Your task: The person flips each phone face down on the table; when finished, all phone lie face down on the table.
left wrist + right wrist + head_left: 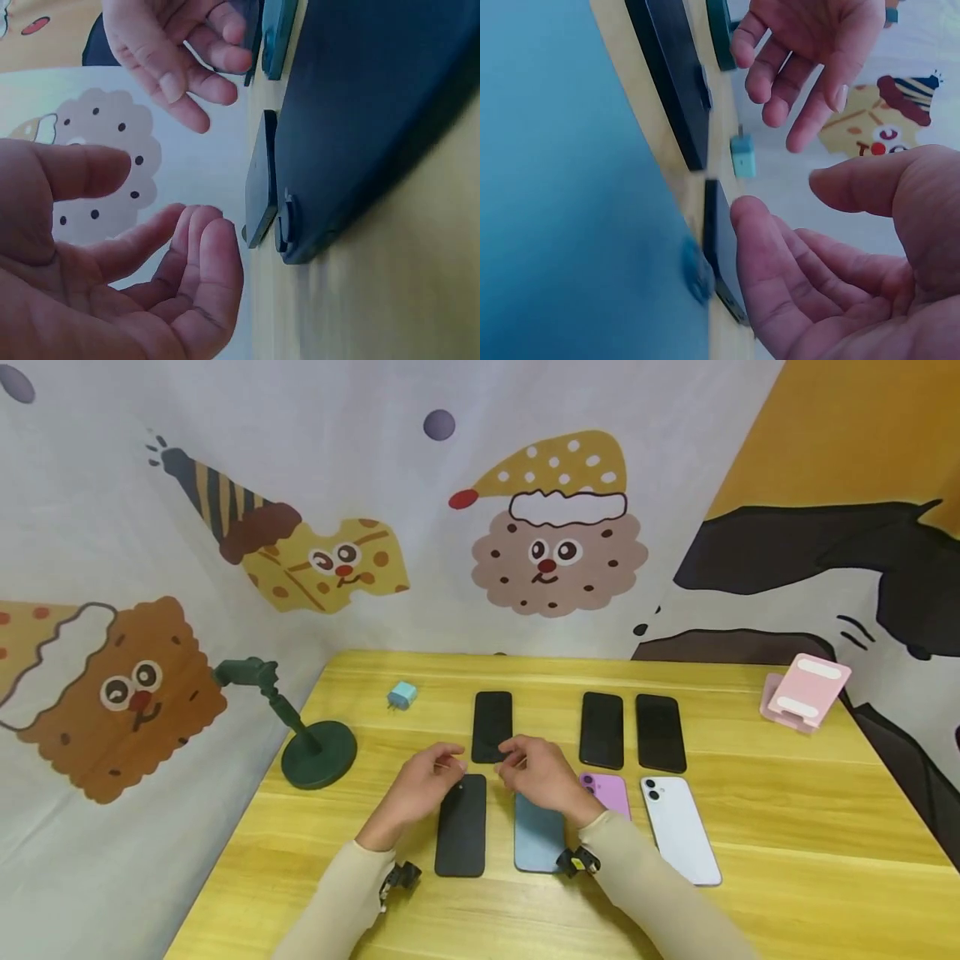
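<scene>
Wooden table (787, 827) against a cartoon-print backdrop (555, 552). On it, two rows of phones. Back row, all screen-up and dark: one black phone (492, 725) just beyond the hands, two more black phones (601, 729) (660, 732) side by side to the right. Front row, backs up: dark phone (461, 827) under the left hand, blue phone (538, 839) under the right hand, purple phone (609, 792) mostly hidden by the right wrist, white phone (678, 829) at the right end. Green stand (311, 752) with a round base sits at the left edge; pink stand (804, 691) at the far right corner. Small light-blue charger (402, 696) lies near the back, left of the phones. Left hand (427, 781) hovers above the top end of the dark phone, fingers loosely curled and spread, holding nothing; the left wrist view shows an empty palm. Right hand (542, 774) hovers above the top of the blue phone, just short of the back-row black phone, fingers relaxed and apart, palm empty in the right wrist view. The two hands are close together, fingertips nearly meeting, not touching any phone as far as I can tell. Both sleeves are beige, with a small camera strapped at each wrist.
</scene>
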Demonstrator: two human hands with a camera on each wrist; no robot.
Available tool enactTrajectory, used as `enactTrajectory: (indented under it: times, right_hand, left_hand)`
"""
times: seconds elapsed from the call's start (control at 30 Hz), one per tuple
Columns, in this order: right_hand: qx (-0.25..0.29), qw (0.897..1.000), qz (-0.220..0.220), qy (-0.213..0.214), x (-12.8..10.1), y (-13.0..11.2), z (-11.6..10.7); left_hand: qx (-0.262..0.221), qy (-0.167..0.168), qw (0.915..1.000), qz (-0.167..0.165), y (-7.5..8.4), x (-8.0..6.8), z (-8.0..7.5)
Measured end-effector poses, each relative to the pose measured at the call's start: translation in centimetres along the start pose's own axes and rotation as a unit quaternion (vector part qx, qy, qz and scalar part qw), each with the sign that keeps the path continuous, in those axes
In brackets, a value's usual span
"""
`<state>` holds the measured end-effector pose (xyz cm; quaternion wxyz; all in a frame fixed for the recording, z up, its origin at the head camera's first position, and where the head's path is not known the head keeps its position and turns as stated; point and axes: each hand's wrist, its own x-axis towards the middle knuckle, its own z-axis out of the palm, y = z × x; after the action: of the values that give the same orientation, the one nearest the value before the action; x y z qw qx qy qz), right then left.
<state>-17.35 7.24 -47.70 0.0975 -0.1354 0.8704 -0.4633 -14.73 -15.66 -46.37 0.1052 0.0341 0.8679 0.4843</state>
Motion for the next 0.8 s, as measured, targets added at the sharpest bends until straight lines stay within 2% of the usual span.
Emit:
enactTrajectory:
  times: [0.13,0.3,0.4,0.6,0.8]
  right_hand:
    - [-0.03,0.999,-0.001,0.025,1.6,0.4,-1.2]
    - [-0.051,0.998,0.005,0.048,3.4,1.4,-2.1]
    - [-0.048,0.998,0.018,0.047,4.2,2.0,-2.4]
    - [-0.019,0.999,0.038,0.03,5.3,2.7,-2.2]
    - [0.049,0.997,0.059,0.02,5.7,2.7,-1.7]
  left_hand:
    - [-0.024,0.011,0.9996,0.001,0.3,2.1,0.1]
    - [-0.047,0.007,0.9986,-0.026,0.3,4.7,0.4]
    - [-0.062,0.0,0.9972,-0.041,0.0,6.0,0.6]
    - [-0.123,-0.008,0.9907,-0.057,-0.5,7.8,1.0]
    - [-0.171,-0.024,0.981,-0.088,0.0,8.3,1.0]
